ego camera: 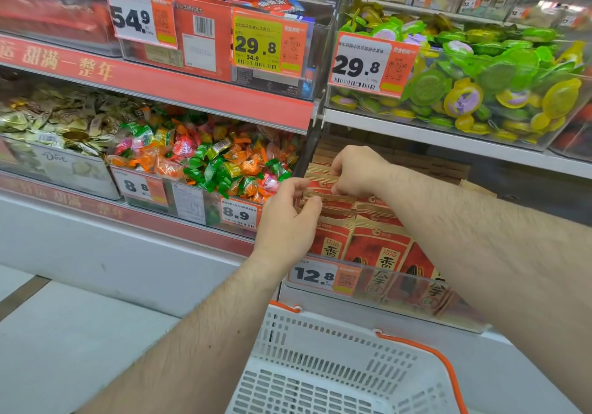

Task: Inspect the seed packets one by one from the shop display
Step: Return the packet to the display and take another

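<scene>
The left hand (288, 218) has its thumb and curled fingers pinching the top edge of a seed packet (315, 196) in the upright row, which lies directly under its fingertips and runs away from the person into the shelf. Just to its right and slightly deeper, the right hand (355, 170) curls its fingers over the tops of packets farther back, so both hands meet the row from above. The seed packets (378, 247) look like flat paper pouches, kraft-brown with crimped top seams and red printed faces, standing on edge behind a clear plastic rail (416, 288). Below the hands sits a white perforated plastic basket (320, 359) with orange handles.
</scene>
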